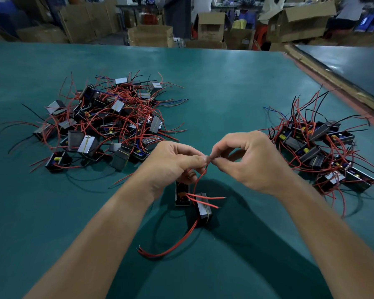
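The left hand (173, 162) and right hand (253, 165) pinch a red wire (198, 180) between fingers (200, 159) closed tip to tip, its black module (182, 194) just below them; this looks like twisting the lead's end, and next comes a gentle roll without tugging.

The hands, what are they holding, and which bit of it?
The left hand and the right hand both pinch one red wire near its top end, between fingertips. It runs down to a black box.
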Motion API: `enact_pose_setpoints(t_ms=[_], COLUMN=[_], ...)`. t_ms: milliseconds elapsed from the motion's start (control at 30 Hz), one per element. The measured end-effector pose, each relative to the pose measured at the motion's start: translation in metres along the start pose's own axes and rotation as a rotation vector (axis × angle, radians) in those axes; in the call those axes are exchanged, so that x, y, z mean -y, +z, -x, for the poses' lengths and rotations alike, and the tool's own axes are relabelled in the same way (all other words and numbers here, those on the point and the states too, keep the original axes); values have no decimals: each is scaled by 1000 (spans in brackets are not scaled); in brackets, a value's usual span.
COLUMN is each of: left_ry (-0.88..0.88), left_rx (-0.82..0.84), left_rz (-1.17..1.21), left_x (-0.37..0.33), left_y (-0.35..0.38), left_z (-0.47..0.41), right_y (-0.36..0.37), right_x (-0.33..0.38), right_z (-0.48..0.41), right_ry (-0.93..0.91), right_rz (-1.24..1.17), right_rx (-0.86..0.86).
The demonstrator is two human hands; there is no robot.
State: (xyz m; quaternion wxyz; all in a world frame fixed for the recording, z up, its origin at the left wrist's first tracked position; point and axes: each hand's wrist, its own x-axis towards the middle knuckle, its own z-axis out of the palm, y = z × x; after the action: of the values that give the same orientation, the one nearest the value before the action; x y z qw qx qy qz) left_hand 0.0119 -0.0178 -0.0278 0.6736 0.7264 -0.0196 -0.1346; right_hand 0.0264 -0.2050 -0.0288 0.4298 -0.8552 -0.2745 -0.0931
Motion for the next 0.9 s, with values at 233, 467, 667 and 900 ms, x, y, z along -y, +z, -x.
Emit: enact_pose_setpoints(t_ms=[233, 467, 667, 900], left_ry=[88, 437, 557, 367], left_rx=[-31, -116, -180, -70], left_rz=[-15, -366, -493, -336], left_x=[3, 12, 15, 10], left_y=[1, 6, 6, 1], left_z=[-2, -4, -6, -5], right_y=[5, 6, 1, 2], right_x=[-2, -1, 2, 0], right_z=[0, -4, -4, -1], right_ry=[37, 329, 423, 94], right_rz=[3, -189, -389, -62], right_rx=[-35, 38, 120, 89])
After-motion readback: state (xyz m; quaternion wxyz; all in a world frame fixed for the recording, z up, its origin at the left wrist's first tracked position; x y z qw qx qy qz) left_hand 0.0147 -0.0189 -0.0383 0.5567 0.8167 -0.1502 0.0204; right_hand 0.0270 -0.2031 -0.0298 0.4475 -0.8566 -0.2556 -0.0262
